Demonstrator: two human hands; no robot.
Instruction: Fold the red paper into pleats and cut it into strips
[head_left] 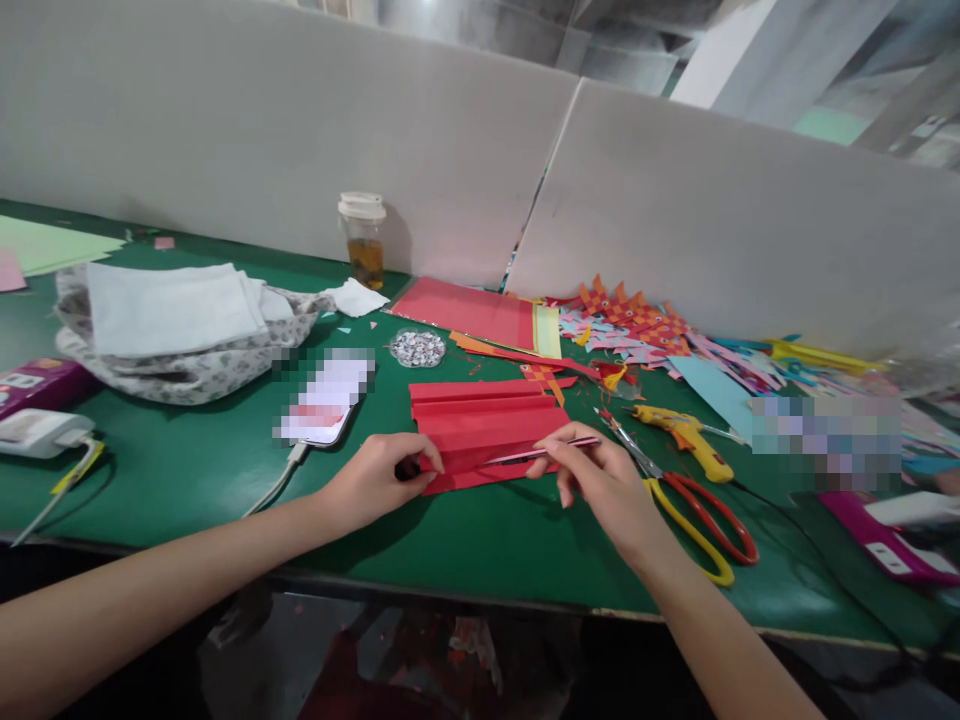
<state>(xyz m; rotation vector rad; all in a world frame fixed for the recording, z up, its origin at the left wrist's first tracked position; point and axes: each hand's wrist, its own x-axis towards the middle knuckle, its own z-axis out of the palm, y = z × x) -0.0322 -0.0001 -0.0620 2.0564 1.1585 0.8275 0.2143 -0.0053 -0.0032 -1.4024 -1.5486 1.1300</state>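
Folded red paper [480, 425] with several lengthwise creases lies on the green table in front of me. My left hand [394, 468] pinches its near left edge between thumb and fingertips. In my right hand [585, 462] is a slim pair of what look like pink tweezers [517, 455], slanting left with the tip on the paper's near fold. Whether the tip grips the paper, I cannot tell. Beside my right hand lie scissors [686, 500] with one red and one yellow handle, and a yellow glue gun [686, 435].
Behind the paper lie a pack of red sheets [480, 312] and a bag of googly eyes [418, 348]. Woven paper fish [630, 312] and paper strips pile up at right. A phone [330, 395], cloth bundle [195, 350] and lidded cup [364, 240] stand left; a partition [300, 120] runs behind.
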